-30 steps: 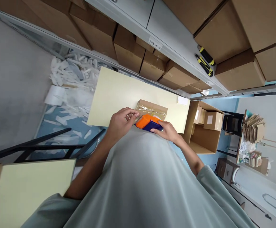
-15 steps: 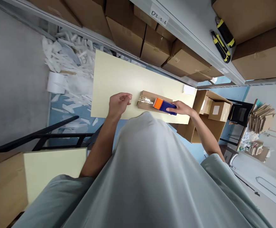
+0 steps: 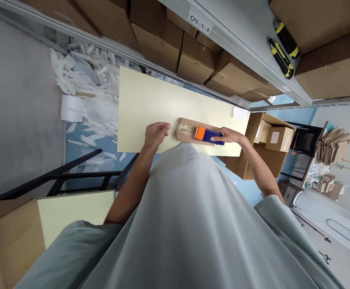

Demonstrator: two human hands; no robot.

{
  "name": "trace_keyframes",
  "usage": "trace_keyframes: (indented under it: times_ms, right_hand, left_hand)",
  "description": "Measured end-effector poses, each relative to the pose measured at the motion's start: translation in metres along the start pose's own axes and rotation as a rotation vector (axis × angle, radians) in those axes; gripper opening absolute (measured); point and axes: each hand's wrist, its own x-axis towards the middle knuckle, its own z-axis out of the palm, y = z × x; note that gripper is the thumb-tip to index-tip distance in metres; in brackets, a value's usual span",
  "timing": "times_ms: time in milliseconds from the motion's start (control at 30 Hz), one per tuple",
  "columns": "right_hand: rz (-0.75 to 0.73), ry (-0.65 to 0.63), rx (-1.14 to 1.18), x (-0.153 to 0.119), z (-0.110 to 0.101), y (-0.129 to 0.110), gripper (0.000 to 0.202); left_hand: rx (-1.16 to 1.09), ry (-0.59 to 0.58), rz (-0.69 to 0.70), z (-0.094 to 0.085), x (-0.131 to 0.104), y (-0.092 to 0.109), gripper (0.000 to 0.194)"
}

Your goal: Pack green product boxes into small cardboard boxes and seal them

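Observation:
A long, narrow cardboard box (image 3: 189,123) lies on the pale yellow tabletop (image 3: 145,96), with shiny clear tape on its left end. My right hand (image 3: 226,135) is closed around the dark blue part of a tape dispenser (image 3: 208,135), whose orange end rests over the middle of the box. My left hand (image 3: 157,133) hovers just left of the box without touching it. Its fingers are curled and pressed together; whether something small is between them is too small to tell.
A metal shelf (image 3: 241,44) with cardboard boxes runs above the table's far side, holding two yellow-black cutters (image 3: 280,58). An open carton (image 3: 265,158) stands to the right. White foam scraps (image 3: 93,96) lie at left, near a black metal frame (image 3: 81,176).
My left hand has moved slightly right, closer to the box. My right hand and the dispenser stay almost in place over the box. The view has shifted a little.

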Motion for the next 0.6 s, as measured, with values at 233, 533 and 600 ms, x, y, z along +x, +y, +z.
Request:
trace_keyframes:
  times_ms: [233, 533, 600]
  right_hand:
    - [0.012, -0.008, -0.004, 0.004, 0.0, 0.002, 0.067]
    - [0.007, 0.054, 0.001, 0.006, 0.009, 0.008, 0.064]
    - [0.013, 0.067, 0.004, 0.008, 0.01, 0.01, 0.063]
  left_hand:
    - [0.009, -0.18, -0.089, 0.02, 0.018, -0.017, 0.034]
    - [0.327, -0.14, 0.183, 0.004, 0.003, -0.03, 0.057]
    - [0.317, -0.251, 0.249, 0.01, -0.008, -0.029, 0.053]
